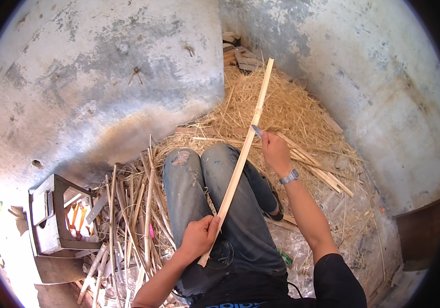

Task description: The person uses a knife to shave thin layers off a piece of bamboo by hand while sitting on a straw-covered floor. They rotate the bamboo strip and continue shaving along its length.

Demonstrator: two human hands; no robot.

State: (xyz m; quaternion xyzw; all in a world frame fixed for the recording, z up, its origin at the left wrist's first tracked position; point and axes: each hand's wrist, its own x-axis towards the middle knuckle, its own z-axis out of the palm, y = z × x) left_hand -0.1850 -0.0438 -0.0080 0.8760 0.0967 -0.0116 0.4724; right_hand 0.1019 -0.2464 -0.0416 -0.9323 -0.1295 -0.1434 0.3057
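Note:
A long pale bamboo strip [243, 156] slants across my lap, its far end pointing up and to the right. Near its lower end my left hand [199, 235] is closed around it, thumb on top. My right hand [275, 151] wears a metal wristwatch and grips a knife [256, 131]. The blade lies against the strip just below a joint, past my knees. The knife's handle is hidden inside my fingers.
Shavings [281, 102] are heaped ahead against the grey walls. Several split strips [327, 174] lie right of my knees, and rough sticks [143, 215] pile up at my left. Beside them stands a wooden frame [50, 220]. A brown board [422, 226] leans at the far right.

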